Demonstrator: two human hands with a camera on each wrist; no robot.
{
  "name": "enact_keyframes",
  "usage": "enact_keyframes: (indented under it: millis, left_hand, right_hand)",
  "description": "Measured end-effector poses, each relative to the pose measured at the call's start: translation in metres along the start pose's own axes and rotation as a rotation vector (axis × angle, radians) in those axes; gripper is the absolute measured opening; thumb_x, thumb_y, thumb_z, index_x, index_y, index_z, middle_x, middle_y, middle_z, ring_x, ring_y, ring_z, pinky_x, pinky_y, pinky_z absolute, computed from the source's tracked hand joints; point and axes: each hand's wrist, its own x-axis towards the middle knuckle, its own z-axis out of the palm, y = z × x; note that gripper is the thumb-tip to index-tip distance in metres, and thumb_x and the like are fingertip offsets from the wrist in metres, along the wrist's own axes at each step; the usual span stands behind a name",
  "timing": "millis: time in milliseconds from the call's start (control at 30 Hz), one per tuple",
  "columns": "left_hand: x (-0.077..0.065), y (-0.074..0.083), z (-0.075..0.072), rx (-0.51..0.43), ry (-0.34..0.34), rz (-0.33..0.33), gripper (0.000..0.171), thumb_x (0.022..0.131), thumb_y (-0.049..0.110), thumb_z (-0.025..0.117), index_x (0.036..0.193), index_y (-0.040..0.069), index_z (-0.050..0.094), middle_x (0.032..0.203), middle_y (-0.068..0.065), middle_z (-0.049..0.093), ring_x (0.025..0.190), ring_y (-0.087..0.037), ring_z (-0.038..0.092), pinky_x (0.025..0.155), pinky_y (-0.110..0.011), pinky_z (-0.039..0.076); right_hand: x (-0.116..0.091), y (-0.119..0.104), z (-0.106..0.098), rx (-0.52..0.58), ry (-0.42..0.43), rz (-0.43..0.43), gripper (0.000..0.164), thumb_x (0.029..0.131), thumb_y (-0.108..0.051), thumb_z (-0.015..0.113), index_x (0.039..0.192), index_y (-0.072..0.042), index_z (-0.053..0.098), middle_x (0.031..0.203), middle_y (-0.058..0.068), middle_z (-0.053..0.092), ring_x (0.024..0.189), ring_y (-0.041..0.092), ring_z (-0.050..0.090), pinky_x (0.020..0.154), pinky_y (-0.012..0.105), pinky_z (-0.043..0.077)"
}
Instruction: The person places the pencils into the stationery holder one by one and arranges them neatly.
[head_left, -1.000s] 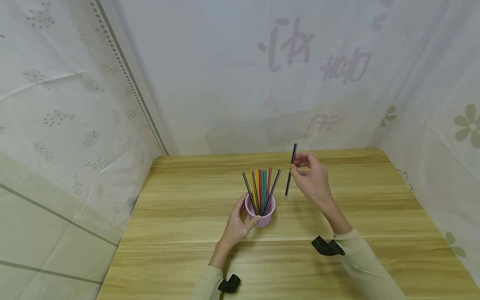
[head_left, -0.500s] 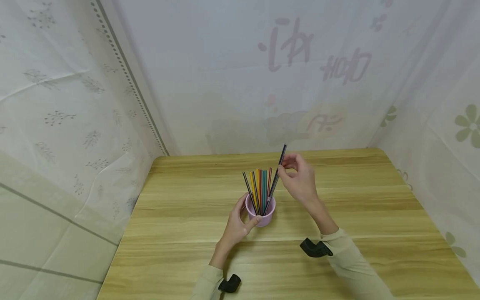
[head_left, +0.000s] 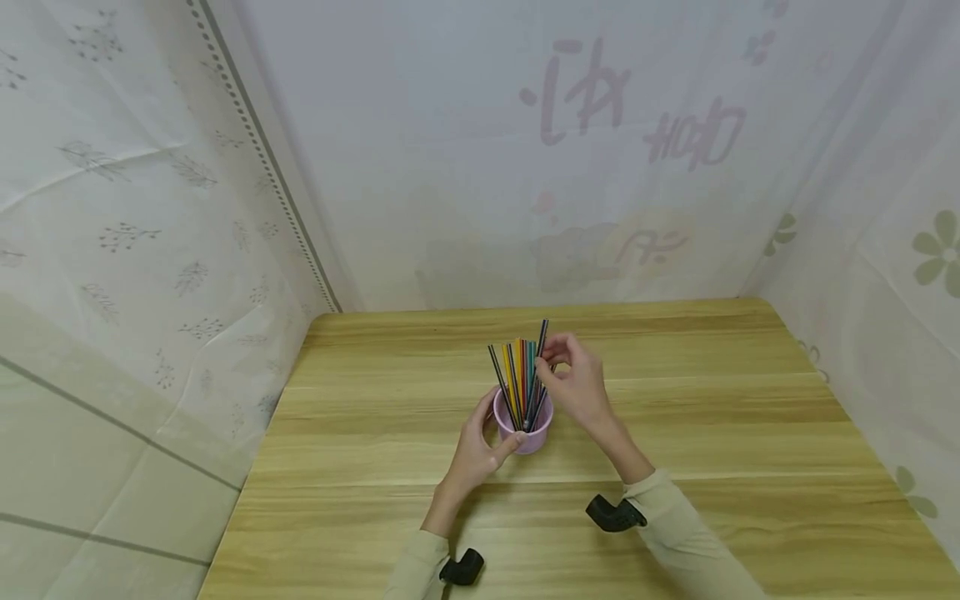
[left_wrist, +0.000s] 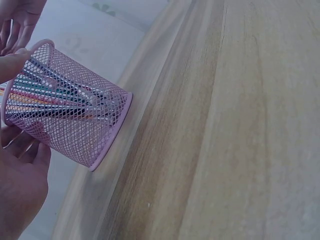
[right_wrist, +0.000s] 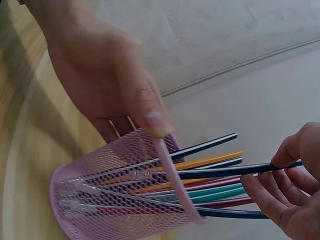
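Note:
My left hand holds a pink mesh pencil cup by its side, thumb at the near rim. The cup stands upright on the wooden table. Inside lean several striped pencils in yellow, red, green and dark blue, their upper ends fanned above the rim; through the mesh in the left wrist view the lower ends show bunched near the bottom. My right hand pinches a dark blue pencil between thumb and fingers. That pencil's lower part is inside the cup, and its top rises above the others.
The wooden table runs back to a pale printed curtain, with similar cloth along the left and right sides. A black wrist mount sits on the left sleeve and another black mount on the right.
My right hand has moved left and down, bringing the dark blue pencil from beside the cup into it. My left hand keeps its hold on the cup.

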Motion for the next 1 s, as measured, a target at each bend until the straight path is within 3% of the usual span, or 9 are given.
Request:
enact_keyframes:
  millis: [300,567,833,1000]
  left_hand:
    - [0.000,-0.002,0.000,0.001,-0.003,0.005,0.080,0.087,0.007,0.079,0.154,0.001,0.036,0.152,-0.020,0.048,0.140,-0.035,0.049,0.122,-0.044,0.039]
    - [-0.001,-0.001,-0.001,-0.004,0.002,0.000,0.080,0.087,0.006,0.079,0.154,0.002,0.036,0.153,-0.021,0.047,0.141,-0.036,0.048,0.122,-0.050,0.038]
    - [0.001,0.000,-0.001,0.032,-0.008,-0.026,0.082,0.086,0.008,0.079,0.154,0.000,0.034,0.154,-0.021,0.046,0.142,-0.033,0.047,0.123,-0.040,0.038]
    - [0.005,0.002,-0.007,0.066,-0.053,0.008,0.081,0.087,0.010,0.079,0.154,0.002,0.035,0.152,-0.021,0.048,0.139,-0.035,0.050,0.121,-0.043,0.041]
  right_hand:
    - [-0.013,0.009,0.011,-0.020,-0.032,0.020,0.027,0.087,0.004,0.071,0.112,0.003,0.061,0.098,0.017,0.068,0.088,0.029,0.068,0.067,0.021,0.064]
    - [-0.019,0.012,0.017,-0.055,-0.015,0.012,0.019,0.088,0.003,0.070,0.106,0.002,0.062,0.093,0.015,0.069,0.082,0.026,0.068,0.064,0.019,0.063]
    - [-0.019,0.013,0.010,-0.078,-0.001,0.018,0.018,0.088,0.003,0.070,0.104,0.001,0.064,0.092,0.013,0.070,0.081,0.023,0.069,0.066,0.019,0.063]
    - [-0.018,0.014,0.003,-0.084,0.005,0.012,0.015,0.088,0.003,0.070,0.102,0.000,0.065,0.090,0.013,0.070,0.079,0.021,0.068,0.065,0.019,0.063]
